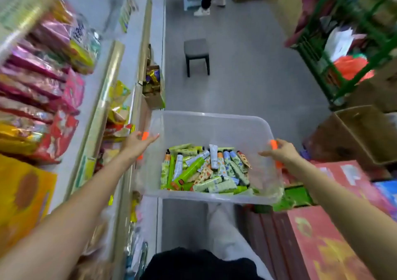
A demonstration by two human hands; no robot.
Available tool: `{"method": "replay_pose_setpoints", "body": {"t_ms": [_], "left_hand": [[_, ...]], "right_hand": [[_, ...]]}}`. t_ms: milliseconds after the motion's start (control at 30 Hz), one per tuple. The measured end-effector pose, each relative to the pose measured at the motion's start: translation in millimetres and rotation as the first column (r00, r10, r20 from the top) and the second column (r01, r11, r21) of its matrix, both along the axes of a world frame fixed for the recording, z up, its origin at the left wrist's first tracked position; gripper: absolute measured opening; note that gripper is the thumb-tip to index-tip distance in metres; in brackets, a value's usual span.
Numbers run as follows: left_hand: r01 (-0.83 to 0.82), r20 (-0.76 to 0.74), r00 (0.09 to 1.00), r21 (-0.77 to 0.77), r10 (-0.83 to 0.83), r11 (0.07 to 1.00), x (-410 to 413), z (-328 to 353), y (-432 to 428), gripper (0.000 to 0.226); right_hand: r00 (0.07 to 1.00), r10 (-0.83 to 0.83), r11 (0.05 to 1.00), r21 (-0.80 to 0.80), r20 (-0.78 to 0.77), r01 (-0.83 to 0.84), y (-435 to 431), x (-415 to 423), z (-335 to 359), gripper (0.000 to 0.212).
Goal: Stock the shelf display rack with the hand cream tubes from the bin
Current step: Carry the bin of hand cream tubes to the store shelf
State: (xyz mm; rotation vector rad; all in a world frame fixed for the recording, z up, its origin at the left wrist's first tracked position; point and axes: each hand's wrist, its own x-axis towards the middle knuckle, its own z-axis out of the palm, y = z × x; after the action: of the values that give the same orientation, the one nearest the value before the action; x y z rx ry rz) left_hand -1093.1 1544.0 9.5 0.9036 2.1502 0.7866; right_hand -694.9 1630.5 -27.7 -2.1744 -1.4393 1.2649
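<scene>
Shop aisle, grey floor [247, 64], snack shelves [43, 75] at left. Left hand [139, 143] and right hand [280, 153] each clasp one end of a clear bin [204, 127] holding loose hand cream tubes [206, 170]; an uneven grip could tip it and spill them.

Left hand [139, 143] at 9 o'clock, right hand [279, 154] at 3 o'clock: bare, as are both forearms. Black top [199, 264] at 6 o'clock. Just above it, pale whitish trouser leg [223, 230], loose, creased.
</scene>
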Motion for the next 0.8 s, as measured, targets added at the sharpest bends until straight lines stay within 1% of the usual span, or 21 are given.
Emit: {"method": "replay_pose_setpoints", "body": {"t_ms": [33,67,100,167,200,267,300,367,433,467,533,600,700,767,800], "left_hand": [[-0.044,0.037,0.998,0.002,0.044,0.999,-8,-4,29,0.031],[-0.077,0.076,0.994,-0.014,0.078,0.997,-15,-8,58,0.029],[-0.097,0.101,0.990,-0.045,0.101,0.994,-24,-12,86,0.029],[-0.103,0.110,0.987,-0.122,0.117,0.987,-42,-18,139,0.030],[-0.111,0.108,0.986,-0.147,0.127,0.983,-51,-21,166,0.030],[-0.128,0.109,0.984,-0.142,0.144,0.982,-65,-18,218,0.026],[-0.143,0.108,0.982,-0.128,0.157,0.981,-73,-18,241,0.026],[-0.187,0.080,0.977,-0.123,0.197,0.975,-90,-16,281,0.022],[-0.240,0.099,0.963,-0.098,0.250,0.966,-107,-15,319,0.029],[-0.264,0.108,0.956,-0.084,0.272,0.961,-116,-15,341,0.027],[-0.297,0.095,0.949,-0.065,0.302,0.953,-136,-20,383,0.018],[-0.338,0.072,0.937,-0.065,0.342,0.939,-155,-29,423,0.020],[-0.447,0.047,0.892,-0.062,0.450,0.892,-183,-47,473,0.022],[-0.511,0.046,0.855,-0.085,0.516,0.855,-202,-56,505,0.038],[-0.531,0.048,0.842,-0.097,0.537,0.842,-211,-59,520,0.043]], "right_hand": [[1.000,-0.025,0.999,-0.023,-0.007,0.025,32,-10,-2,0.050],[0.999,-0.032,0.999,-0.044,0.002,0.032,64,-21,-4,0.040],[0.999,-0.030,0.998,-0.058,0.014,0.031,96,-32,-6,0.036],[1.000,0.001,0.997,-0.073,0.024,0.001,162,-55,-8,0.035],[0.999,0.031,0.996,-0.079,0.020,-0.029,196,-66,-6,0.040],[0.996,0.087,0.994,-0.063,0.008,-0.086,264,-86,2,0.053],[0.994,0.108,0.993,-0.040,0.002,-0.108,297,-96,8,0.054],[0.988,0.152,0.988,-0.004,-0.002,-0.152,357,-117,18,0.046],[0.983,0.183,0.983,0.019,-0.001,-0.182,410,-140,27,0.036],[0.978,0.208,0.978,0.032,0.007,-0.208,437,-152,30,0.031],[0.956,0.289,0.954,0.064,0.046,-0.291,491,-178,30,0.028],[0.924,0.371,0.923,0.073,0.094,-0.378,540,-204,25,0.030],[0.895,0.429,0.897,0.060,0.121,-0.438,607,-243,7,0.032],[0.872,0.468,0.879,0.029,0.143,-0.477,649,-272,-4,0.031],[0.860,0.486,0.869,0.017,0.152,-0.494,669,-288,-8,0.031]]}}
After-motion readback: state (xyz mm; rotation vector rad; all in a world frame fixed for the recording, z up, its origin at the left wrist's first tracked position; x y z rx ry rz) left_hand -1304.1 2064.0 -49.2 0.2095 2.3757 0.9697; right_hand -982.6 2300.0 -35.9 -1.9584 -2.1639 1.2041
